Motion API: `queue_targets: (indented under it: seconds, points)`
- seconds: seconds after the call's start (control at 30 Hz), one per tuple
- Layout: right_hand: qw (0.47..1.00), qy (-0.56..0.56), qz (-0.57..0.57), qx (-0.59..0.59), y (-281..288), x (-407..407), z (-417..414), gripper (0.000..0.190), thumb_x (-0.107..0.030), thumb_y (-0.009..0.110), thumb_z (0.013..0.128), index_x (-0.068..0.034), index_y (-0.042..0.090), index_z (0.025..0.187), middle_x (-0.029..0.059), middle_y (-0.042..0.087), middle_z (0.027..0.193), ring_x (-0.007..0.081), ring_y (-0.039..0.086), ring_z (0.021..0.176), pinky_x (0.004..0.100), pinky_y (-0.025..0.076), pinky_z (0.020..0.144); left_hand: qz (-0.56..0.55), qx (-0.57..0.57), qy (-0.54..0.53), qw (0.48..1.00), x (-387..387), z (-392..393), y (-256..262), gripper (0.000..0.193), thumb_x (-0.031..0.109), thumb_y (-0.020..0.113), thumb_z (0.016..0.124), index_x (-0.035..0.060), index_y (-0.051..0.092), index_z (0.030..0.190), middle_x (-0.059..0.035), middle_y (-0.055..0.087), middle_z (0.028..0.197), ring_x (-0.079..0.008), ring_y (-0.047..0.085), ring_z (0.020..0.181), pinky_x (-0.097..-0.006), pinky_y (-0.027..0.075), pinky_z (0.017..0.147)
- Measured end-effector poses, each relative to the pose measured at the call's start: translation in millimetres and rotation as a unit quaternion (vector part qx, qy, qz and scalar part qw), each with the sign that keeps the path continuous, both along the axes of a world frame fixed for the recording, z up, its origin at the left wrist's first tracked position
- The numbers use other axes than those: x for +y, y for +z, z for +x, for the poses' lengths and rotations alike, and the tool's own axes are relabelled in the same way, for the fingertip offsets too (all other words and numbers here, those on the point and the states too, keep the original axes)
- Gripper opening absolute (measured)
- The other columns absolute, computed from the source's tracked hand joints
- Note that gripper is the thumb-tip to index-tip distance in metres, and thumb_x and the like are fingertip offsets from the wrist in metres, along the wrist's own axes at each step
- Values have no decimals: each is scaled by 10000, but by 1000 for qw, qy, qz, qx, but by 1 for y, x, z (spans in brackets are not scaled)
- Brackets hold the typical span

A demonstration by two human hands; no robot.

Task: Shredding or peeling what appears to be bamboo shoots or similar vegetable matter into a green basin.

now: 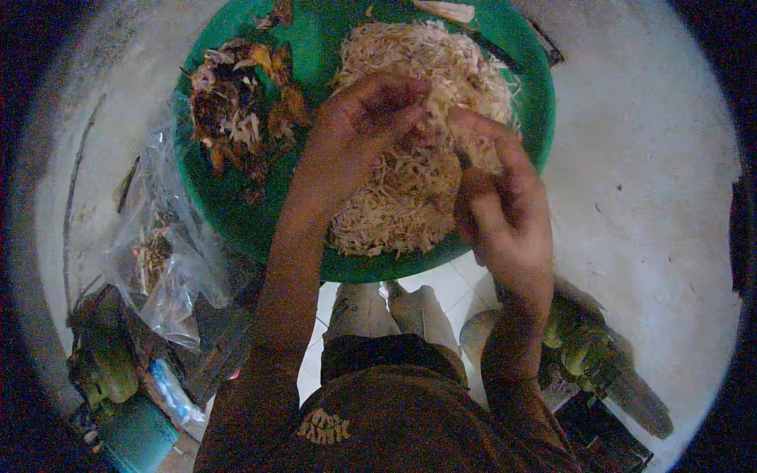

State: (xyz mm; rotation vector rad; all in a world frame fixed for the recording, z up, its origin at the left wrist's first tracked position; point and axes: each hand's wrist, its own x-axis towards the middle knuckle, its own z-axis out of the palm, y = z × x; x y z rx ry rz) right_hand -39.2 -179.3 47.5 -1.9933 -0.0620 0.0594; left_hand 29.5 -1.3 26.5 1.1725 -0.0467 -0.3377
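Observation:
A round green plastic tray [547,118] lies before me, with a large heap of pale shredded strands, like shredded meat [402,207], spread over its right half. Over the heap's middle, my left hand [378,109] has its fingers bent; blur hides whether they pinch anything. My right hand [502,183] is at the heap's right side, fingers curled, and a small pale piece may be between them, though this is unclear. At the tray's left lies a pile of browned scraps with dark and pale bits [230,112]. A pale elongated piece [446,10] rests at the tray's far rim.
Left of the tray lies a clear plastic bag [177,295] with scraps inside. Green fruit or vegetables [109,366] sit at the lower left, near a teal flat object [136,434]. More green produce [576,355] and a dark box-like object [603,431] are at the lower right.

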Motion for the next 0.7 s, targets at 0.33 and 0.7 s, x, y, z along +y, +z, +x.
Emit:
queue_targets:
  seconds: [0.33,0.7]
  points:
    - [997,16,19,-75,-5,7,1,442,-31,481,847,-28,524,1287,165,586,1193,258,574,1065,337,423,938,108,-187,-26,976,-2,-2,-21,169,111,659,891,14,616,1023,-46,677,908,-131,652,839,-276,522,804]
    - [987,-64,109,100,11,9,-3,491,-38,502,826,-45,508,1317,195,598,1240,285,569,1159,377,412,1008,107,-136,32,984,1,0,-21,122,112,669,883,16,653,956,-51,693,863,-123,654,816,-272,527,783]
